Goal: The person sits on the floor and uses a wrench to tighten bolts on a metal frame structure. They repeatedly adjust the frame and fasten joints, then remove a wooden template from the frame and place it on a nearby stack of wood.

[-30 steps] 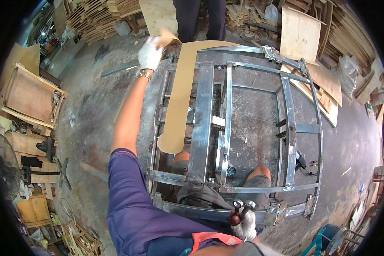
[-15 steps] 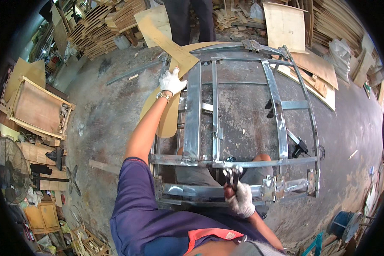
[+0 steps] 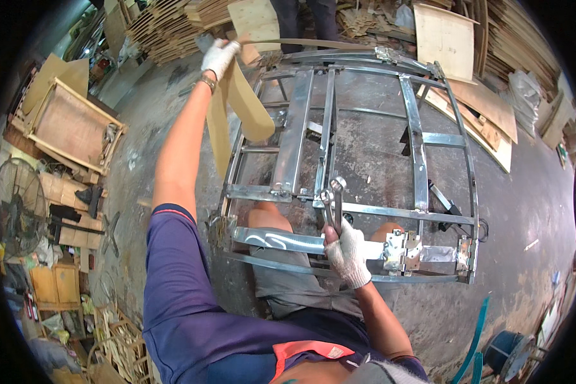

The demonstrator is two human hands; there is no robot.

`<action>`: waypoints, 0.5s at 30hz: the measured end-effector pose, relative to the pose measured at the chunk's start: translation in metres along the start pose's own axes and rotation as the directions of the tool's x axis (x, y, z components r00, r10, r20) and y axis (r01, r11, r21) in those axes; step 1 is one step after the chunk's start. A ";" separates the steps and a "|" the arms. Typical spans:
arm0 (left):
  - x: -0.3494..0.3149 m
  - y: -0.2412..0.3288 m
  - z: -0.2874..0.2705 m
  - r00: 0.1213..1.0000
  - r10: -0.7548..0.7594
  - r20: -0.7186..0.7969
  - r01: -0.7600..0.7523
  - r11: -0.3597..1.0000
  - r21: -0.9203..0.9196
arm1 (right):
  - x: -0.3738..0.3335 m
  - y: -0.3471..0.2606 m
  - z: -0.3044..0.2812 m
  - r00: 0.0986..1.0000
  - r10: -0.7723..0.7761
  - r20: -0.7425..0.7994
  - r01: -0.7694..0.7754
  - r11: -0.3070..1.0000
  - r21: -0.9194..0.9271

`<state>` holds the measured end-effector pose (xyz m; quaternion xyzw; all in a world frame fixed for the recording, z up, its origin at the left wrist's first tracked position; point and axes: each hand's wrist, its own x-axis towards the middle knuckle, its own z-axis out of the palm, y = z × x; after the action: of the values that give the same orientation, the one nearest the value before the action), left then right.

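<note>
My left hand (image 3: 221, 57), in a white glove, is closed on a wide tan strap (image 3: 246, 105). The strap hangs from it in a loop with a rounded lower part, and a length runs right along the frame's far edge. In front of me lies a metal frame (image 3: 294, 131) of welded steel bars, with hinge plates (image 3: 403, 251) at its near right side. My right hand (image 3: 349, 256), also gloved, grips a pair of wrenches (image 3: 333, 198), heads pointing away from me, above the frame's near bars. Between my knees and the bars, some parts are hidden.
Another person's legs (image 3: 301, 25) stand beyond the frame. Stacked wood strips (image 3: 173, 32) and plywood boards (image 3: 446, 41) line the back. At left are a fan (image 3: 19, 198) and a wooden panel frame (image 3: 77, 125). A blue spool (image 3: 509, 349) sits at lower right.
My left hand has moved away and to the left, lifting the strap off the frame's left side. My right hand has risen a little with the wrenches, which now show more clearly.
</note>
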<state>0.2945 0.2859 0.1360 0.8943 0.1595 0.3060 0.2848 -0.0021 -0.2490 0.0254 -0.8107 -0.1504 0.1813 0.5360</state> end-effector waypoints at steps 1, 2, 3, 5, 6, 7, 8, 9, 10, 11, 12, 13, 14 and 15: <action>-0.001 0.007 -0.010 0.999 0.023 -0.035 -0.024 0.999 -0.048 | 0.002 0.000 -0.001 1.000 0.031 0.004 -0.031 1.000 0.000; 0.000 0.018 -0.023 0.997 0.043 -0.072 -0.050 0.994 -0.096 | 0.004 0.000 -0.004 1.000 0.026 0.015 -0.026 1.000 -0.008; -0.001 0.014 -0.044 0.994 0.023 -0.105 -0.042 0.983 -0.179 | 0.003 -0.004 -0.005 0.999 0.013 0.046 -0.013 1.000 -0.011; -0.010 0.030 -0.063 0.978 0.045 -0.205 -0.098 0.962 -0.255 | 0.000 -0.006 -0.010 0.998 -0.016 0.060 0.018 1.000 -0.018; -0.018 0.043 -0.074 0.968 0.045 -0.247 -0.115 0.954 -0.276 | 0.001 -0.003 -0.012 0.999 -0.011 0.051 0.013 0.999 -0.035; -0.021 0.053 -0.092 0.957 0.010 -0.290 -0.094 0.956 -0.277 | 0.002 0.001 -0.011 0.998 -0.012 0.058 0.015 0.999 -0.048; -0.022 0.055 -0.111 0.940 -0.023 -0.340 -0.075 0.960 -0.271 | 0.004 0.001 -0.010 0.997 -0.020 0.070 0.024 0.998 -0.059; -0.015 0.026 -0.158 0.933 -0.020 -0.360 -0.106 0.939 -0.326 | 0.000 -0.007 -0.008 0.992 -0.055 0.109 0.056 0.998 -0.007; -0.020 0.041 -0.163 0.908 0.169 -0.384 -0.256 0.949 -0.186 | 0.001 -0.003 -0.010 0.996 -0.066 0.061 0.067 0.998 -0.013; -0.014 0.032 -0.194 0.782 0.391 -0.485 -0.458 0.889 -0.022 | 0.000 -0.001 -0.004 0.993 -0.101 0.060 0.101 0.995 0.010; -0.009 0.023 -0.223 0.613 0.596 -0.519 -0.616 0.772 0.159 | -0.003 0.001 0.000 0.990 -0.130 0.059 0.128 0.991 0.035; -0.019 0.034 -0.222 0.767 0.393 -0.506 -0.512 0.851 -0.115 | -0.001 0.005 -0.002 0.990 -0.137 0.019 0.136 0.991 0.011; -0.030 0.061 -0.224 0.885 0.188 -0.427 -0.364 0.850 -0.380 | 0.000 0.007 -0.007 0.989 -0.150 0.010 0.150 0.989 -0.006; -0.043 0.085 -0.236 0.956 0.000 -0.294 -0.184 0.780 -0.598 | -0.001 0.007 -0.010 0.985 -0.171 0.010 0.171 0.985 -0.013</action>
<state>0.1209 0.2966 0.3216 0.7059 0.0446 0.4772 0.5215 0.0023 -0.2599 0.0222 -0.7978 -0.2228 0.1371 0.5433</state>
